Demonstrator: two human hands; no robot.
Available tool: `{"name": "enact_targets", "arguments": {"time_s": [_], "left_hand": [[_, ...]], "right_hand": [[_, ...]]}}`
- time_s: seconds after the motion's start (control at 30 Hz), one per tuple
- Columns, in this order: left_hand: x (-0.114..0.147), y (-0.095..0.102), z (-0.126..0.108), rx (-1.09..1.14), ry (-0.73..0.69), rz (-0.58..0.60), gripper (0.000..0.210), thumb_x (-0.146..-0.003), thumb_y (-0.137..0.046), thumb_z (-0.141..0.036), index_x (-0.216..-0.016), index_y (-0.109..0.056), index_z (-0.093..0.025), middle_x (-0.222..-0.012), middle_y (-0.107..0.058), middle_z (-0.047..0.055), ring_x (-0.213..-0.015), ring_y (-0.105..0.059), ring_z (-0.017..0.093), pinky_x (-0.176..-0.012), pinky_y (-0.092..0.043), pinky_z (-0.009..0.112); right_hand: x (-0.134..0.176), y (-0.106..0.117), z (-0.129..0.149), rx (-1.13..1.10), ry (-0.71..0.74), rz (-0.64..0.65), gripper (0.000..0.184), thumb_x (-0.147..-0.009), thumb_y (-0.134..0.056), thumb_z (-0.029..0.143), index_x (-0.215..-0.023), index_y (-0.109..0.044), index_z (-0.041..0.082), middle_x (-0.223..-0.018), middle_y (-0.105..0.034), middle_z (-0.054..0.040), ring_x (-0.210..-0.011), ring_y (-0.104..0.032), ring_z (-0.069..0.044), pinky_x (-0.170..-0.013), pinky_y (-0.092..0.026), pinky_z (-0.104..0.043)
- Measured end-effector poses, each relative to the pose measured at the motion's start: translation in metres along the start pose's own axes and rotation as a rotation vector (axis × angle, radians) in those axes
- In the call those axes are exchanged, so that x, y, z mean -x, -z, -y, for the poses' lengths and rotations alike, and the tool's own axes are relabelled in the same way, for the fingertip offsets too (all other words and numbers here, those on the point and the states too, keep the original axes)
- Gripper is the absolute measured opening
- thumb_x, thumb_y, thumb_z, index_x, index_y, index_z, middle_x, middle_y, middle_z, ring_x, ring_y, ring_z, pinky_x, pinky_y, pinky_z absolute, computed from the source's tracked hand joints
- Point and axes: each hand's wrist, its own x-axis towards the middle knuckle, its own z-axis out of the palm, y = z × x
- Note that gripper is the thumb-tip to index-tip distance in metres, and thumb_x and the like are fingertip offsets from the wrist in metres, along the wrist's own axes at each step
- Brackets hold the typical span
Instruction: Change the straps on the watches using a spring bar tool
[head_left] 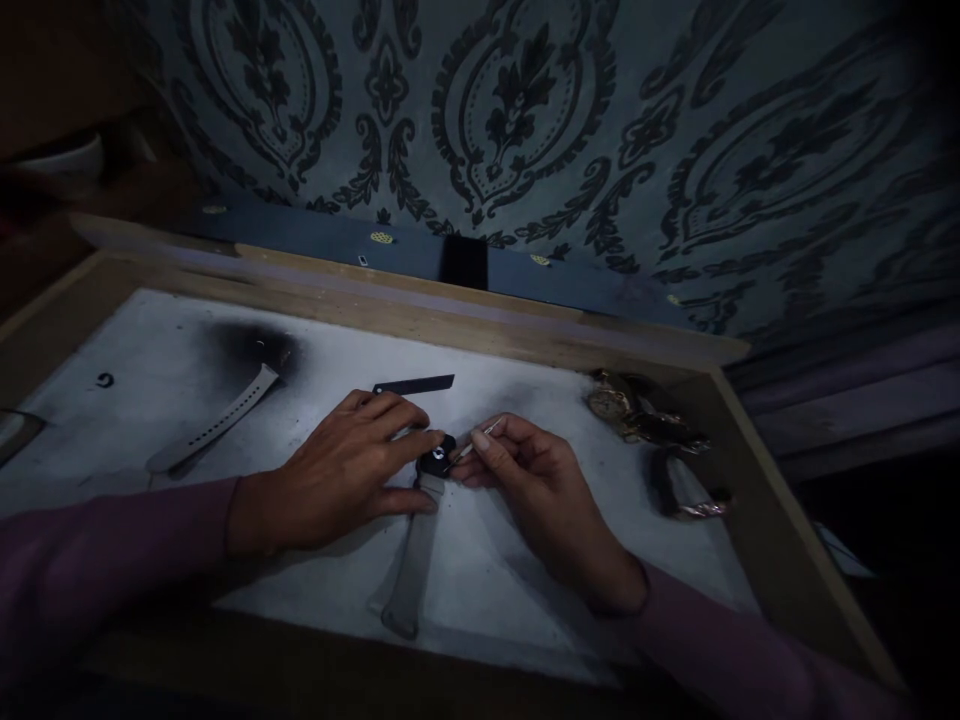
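A black watch case (438, 456) lies face down on the white work surface, its dark back showing a round light mark. One grey strap (410, 570) runs from the case toward me. My left hand (349, 460) steadies the watch, index finger on the case and thumb by the strap's upper end. Pinched in my right hand (529, 465) is a thin pointed metal tool (480, 438), its tip at the case's right edge. The dim light hides whether it is tweezers or a screwdriver. A loose grey strap (217, 425) with holes lies to the left.
Beyond my left hand lies a dark flat blade-like strip (416, 384). Gold-toned wristwatches (611, 402) and another watch (686, 490) sit at the right. A small black curled piece (104, 380) is at far left. A raised wooden rim (420, 325) borders the surface.
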Motion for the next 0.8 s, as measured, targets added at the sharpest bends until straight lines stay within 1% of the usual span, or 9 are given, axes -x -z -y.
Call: {"name": "enact_targets", "arguments": {"time_s": [0.13,0.27,0.47,0.6,0.8], "left_hand": [[0.0006,-0.0012,0.0024,0.013,-0.013,-0.005,0.045,-0.087,-0.064,-0.048,-0.122,-0.056,-0.021,-0.113,-0.061,0.007,-0.104,-0.054,0.025,-0.085,-0.039,0.039],[0.0006,-0.0014,0.0033,0.012,-0.013,0.003,0.047,-0.085,-0.064,-0.05,-0.121,-0.055,-0.021,-0.114,-0.06,0.007,-0.105,-0.054,0.025,-0.084,-0.04,0.039],[0.0001,0.0004,0.0023,0.017,-0.008,0.001,0.048,-0.084,-0.065,-0.05,-0.121,-0.057,-0.02,-0.113,-0.06,0.006,-0.105,-0.054,0.025,-0.084,-0.04,0.039],[-0.0004,0.0014,0.0014,0.026,-0.001,0.0,0.047,-0.087,-0.059,-0.053,-0.122,-0.057,-0.021,-0.113,-0.061,0.007,-0.104,-0.054,0.025,-0.084,-0.04,0.039],[-0.0007,0.0016,0.0011,0.015,0.005,0.017,0.048,-0.086,-0.06,-0.053,-0.121,-0.057,-0.02,-0.113,-0.061,0.007,-0.104,-0.054,0.026,-0.084,-0.04,0.039]], "right_hand": [[0.0004,-0.0012,-0.0028,0.011,0.026,-0.025,0.026,-0.078,-0.073,0.043,-0.074,-0.062,0.019,-0.067,-0.07,-0.0005,-0.062,-0.068,-0.013,-0.062,-0.056,-0.025],[0.001,-0.0013,-0.0038,0.021,0.044,-0.024,0.026,-0.078,-0.073,0.043,-0.074,-0.062,0.019,-0.066,-0.07,-0.0007,-0.061,-0.068,-0.014,-0.062,-0.056,-0.026],[0.0019,-0.0024,-0.0022,0.037,0.057,-0.03,0.026,-0.079,-0.073,0.043,-0.075,-0.062,0.02,-0.067,-0.07,-0.0007,-0.062,-0.068,-0.014,-0.063,-0.056,-0.027],[0.0019,-0.0035,-0.0028,0.038,0.064,-0.032,0.025,-0.079,-0.073,0.042,-0.075,-0.062,0.02,-0.067,-0.07,-0.0003,-0.062,-0.067,-0.014,-0.063,-0.056,-0.027],[0.0025,-0.0036,-0.0041,0.089,0.111,-0.027,0.021,-0.083,-0.069,0.039,-0.076,-0.064,0.02,-0.069,-0.07,-0.0014,-0.063,-0.067,-0.014,-0.063,-0.056,-0.027]]}}
